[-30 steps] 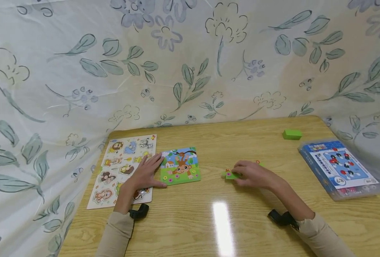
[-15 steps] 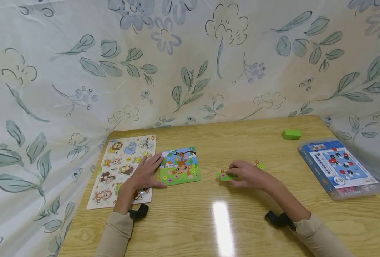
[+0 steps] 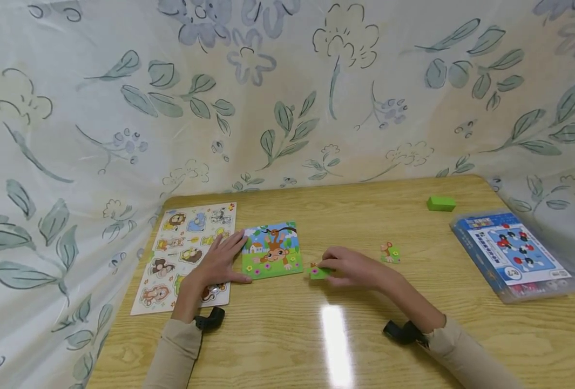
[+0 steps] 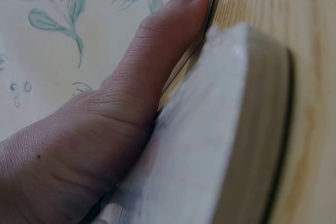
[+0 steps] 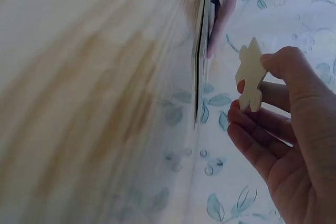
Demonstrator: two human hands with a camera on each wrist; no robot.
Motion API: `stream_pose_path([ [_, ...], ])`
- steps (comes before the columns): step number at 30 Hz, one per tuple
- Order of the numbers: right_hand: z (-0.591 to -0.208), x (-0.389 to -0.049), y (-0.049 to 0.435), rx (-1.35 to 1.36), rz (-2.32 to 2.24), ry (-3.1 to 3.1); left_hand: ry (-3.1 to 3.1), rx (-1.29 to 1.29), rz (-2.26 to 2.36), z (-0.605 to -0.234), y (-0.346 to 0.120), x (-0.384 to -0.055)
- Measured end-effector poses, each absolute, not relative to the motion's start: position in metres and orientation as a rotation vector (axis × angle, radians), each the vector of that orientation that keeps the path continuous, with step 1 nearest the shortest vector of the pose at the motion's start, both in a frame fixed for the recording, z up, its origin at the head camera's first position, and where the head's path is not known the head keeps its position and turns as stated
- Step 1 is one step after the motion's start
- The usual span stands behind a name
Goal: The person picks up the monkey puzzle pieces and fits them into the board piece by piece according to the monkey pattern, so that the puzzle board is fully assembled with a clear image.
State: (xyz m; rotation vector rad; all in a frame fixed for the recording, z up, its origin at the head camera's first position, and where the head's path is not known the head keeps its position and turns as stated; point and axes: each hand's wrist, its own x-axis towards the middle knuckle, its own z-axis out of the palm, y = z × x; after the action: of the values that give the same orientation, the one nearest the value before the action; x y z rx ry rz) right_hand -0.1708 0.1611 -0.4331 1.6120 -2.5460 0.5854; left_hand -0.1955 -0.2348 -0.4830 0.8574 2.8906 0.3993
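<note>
A square monkey picture puzzle [image 3: 271, 251] lies flat at the table's centre left. My left hand [image 3: 217, 265] rests along its left side, fingers spread near the top and thumb by the lower corner. In the left wrist view the thumb of that left hand [image 4: 131, 87] is extended. Just right of the picture, my right hand [image 3: 355, 268] pinches a green puzzle piece [image 3: 317, 273] between thumb and fingers. The right wrist view shows the pale back of this piece [image 5: 251, 76], held off the tabletop. Another puzzle piece [image 3: 390, 253] lies farther right on the table.
An animal peg board [image 3: 158, 248] lies at the left, partly under my left hand and forearm. A boxed molecule model set [image 3: 518, 254] sits at the right edge, with a green block [image 3: 441, 203] behind it. A floral cloth [image 3: 287, 97] hangs behind the table [image 3: 277, 335].
My right hand has moved left with the pinched puzzle piece, nearing the monkey picture. The other loose piece is now fully uncovered. My left hand has stayed in place.
</note>
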Motion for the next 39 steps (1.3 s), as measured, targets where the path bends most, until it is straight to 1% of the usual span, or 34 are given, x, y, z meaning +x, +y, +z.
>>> stream_pose_path([
  [4,-0.426,-0.173,0.142,1.614,0.550,-2.614,2.894,0.860,0.399,-0.480,-0.234,-0.195],
  [9,-0.421,-0.184,0.105,1.644,0.464,-2.682,2.883,0.853,0.406,-0.479,-0.234,-0.195],
  [14,-0.424,-0.199,0.066,1.742,0.462,-2.685,2.887,0.856,0.408,-0.479,-0.234,-0.196],
  [18,-0.428,-0.206,0.048,1.760,0.433,-2.769,2.883,0.845,0.436,-0.480,-0.233,-0.195],
  [26,-0.428,-0.208,0.043,1.708,0.343,-2.837,2.875,0.826,0.444,-0.483,-0.235,-0.194],
  [39,-0.436,-0.210,0.045,1.719,0.312,-2.727,2.884,0.841,0.426,-0.483,-0.235,-0.194],
])
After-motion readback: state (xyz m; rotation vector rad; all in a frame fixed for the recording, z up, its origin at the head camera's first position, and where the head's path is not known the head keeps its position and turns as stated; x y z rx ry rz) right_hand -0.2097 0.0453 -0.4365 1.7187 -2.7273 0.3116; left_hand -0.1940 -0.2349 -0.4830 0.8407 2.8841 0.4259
